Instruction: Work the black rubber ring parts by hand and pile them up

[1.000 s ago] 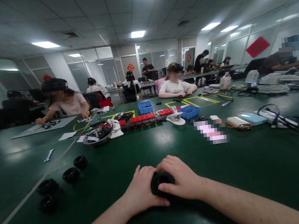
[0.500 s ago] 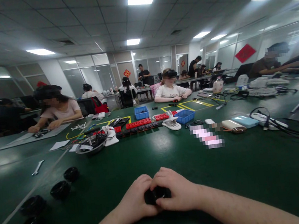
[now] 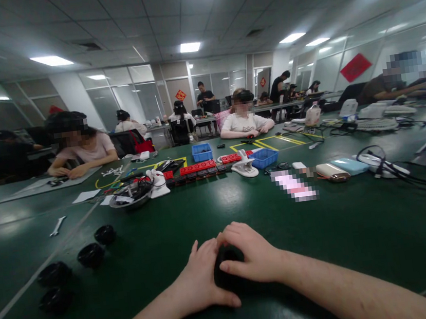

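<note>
On the green table, just in front of me, both of my hands wrap a small round black part. My left hand cups its left side with the thumb stretched along the table. My right hand curls over its top and right side. Most of the part is hidden by the fingers. Several similar black round parts lie on the table to the left, apart from my hands.
A wrench lies at the far left. Mid-table stand a bowl of cables, red blocks, blue bins, white clamps, phones and black cords. Other people sit at the far side.
My hands have stayed closed around the black part, with the fingers shifting slightly on it. The view dipped and rose again with my head.
</note>
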`<control>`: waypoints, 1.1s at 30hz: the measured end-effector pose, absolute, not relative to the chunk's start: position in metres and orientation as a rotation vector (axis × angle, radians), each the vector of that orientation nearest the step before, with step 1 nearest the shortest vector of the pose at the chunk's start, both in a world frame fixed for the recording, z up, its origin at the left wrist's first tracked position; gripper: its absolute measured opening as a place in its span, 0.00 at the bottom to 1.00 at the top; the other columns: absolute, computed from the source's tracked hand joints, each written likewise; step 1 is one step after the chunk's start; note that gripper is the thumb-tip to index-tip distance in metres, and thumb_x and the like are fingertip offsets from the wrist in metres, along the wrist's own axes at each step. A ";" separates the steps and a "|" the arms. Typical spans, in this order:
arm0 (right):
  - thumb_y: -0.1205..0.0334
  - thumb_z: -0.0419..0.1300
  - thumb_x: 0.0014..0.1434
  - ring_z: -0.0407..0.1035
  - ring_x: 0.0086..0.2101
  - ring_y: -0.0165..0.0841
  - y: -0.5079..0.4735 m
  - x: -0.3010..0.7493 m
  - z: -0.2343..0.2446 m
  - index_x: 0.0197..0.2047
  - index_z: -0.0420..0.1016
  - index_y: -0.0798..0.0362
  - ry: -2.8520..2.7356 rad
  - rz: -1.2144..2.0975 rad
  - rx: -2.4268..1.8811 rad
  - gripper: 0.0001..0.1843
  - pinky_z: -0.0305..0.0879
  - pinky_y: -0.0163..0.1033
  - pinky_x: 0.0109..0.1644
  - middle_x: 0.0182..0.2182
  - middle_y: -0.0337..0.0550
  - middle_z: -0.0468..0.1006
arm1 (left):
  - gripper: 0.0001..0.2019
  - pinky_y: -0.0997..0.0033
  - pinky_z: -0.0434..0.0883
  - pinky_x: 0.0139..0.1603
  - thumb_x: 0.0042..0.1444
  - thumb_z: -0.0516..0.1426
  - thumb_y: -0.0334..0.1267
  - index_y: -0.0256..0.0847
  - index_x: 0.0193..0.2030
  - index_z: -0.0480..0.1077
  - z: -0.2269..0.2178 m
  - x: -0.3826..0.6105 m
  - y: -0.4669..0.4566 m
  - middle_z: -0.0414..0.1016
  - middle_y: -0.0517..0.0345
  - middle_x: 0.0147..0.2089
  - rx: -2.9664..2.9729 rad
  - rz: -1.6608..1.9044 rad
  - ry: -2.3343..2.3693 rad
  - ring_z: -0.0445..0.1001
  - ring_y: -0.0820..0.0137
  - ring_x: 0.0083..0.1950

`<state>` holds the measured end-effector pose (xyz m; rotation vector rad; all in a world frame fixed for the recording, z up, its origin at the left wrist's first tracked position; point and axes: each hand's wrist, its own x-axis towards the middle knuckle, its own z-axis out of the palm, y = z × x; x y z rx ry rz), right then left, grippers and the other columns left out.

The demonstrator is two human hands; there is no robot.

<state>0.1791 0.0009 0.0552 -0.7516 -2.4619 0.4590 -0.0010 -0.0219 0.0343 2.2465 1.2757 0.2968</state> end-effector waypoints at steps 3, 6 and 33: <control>0.50 0.62 0.49 0.63 0.35 0.36 0.001 0.180 0.055 0.38 0.67 0.56 -2.413 0.432 -0.890 0.20 0.58 0.41 0.39 0.34 0.44 0.71 | 0.49 0.37 0.38 0.61 0.31 0.65 0.55 0.40 0.61 0.53 0.029 0.015 -0.033 0.58 0.45 0.61 2.185 0.375 1.527 0.52 0.48 0.63; 0.48 0.65 0.44 0.62 0.33 0.35 0.000 0.178 0.052 0.37 0.67 0.57 -2.402 0.429 -0.983 0.24 0.58 0.40 0.36 0.32 0.44 0.70 | 0.34 0.38 0.43 0.60 0.34 0.65 0.51 0.37 0.49 0.65 0.022 0.027 -0.038 0.67 0.47 0.51 2.163 0.477 1.672 0.60 0.50 0.56; 0.54 0.60 0.51 0.64 0.39 0.37 0.002 0.183 0.056 0.43 0.68 0.56 -2.453 0.435 -0.695 0.18 0.57 0.43 0.45 0.39 0.45 0.73 | 0.40 0.38 0.39 0.61 0.33 0.66 0.51 0.43 0.55 0.60 0.028 0.009 -0.024 0.64 0.50 0.56 2.212 0.396 1.579 0.58 0.51 0.59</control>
